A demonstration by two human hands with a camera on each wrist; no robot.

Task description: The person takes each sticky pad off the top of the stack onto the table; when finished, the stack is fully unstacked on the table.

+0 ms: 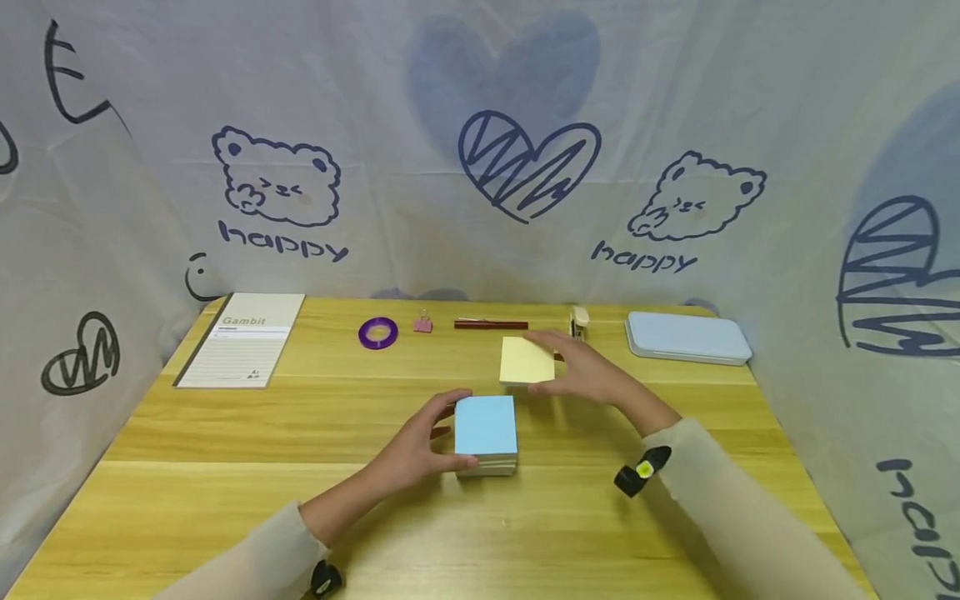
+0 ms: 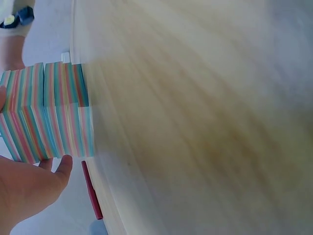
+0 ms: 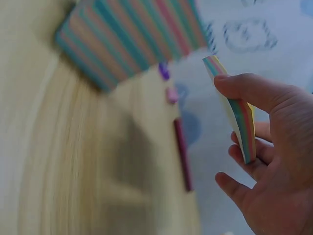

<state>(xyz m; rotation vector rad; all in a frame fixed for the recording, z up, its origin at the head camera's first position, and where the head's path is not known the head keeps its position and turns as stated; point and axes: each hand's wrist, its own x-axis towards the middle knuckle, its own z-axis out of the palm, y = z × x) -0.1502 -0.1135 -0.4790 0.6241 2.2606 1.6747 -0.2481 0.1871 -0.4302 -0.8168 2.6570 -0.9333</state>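
A thick block of sticky notes (image 1: 485, 425) with a light blue top sheet stands on the table in front of me. My left hand (image 1: 408, 442) grips its left side, thumb at the near edge and fingers at the far edge. Striped pink, teal and cream layers show on the block's sides (image 2: 49, 112) in the left wrist view. Just beyond it, to the right, my right hand (image 1: 585, 371) holds a thinner sticky note pad (image 1: 527, 360) with a yellow top. In the right wrist view the pad (image 3: 243, 122) is pinched between thumb and fingers, apart from the block.
Along the back lie a notebook (image 1: 243, 342), a purple tape roll (image 1: 366, 333), a pink binder clip (image 1: 423, 326), a dark red pen (image 1: 491, 325), a small stapler (image 1: 579, 319) partly behind my right hand, and a pale blue case (image 1: 687, 337). Fabric walls surround the table (image 1: 225, 492).
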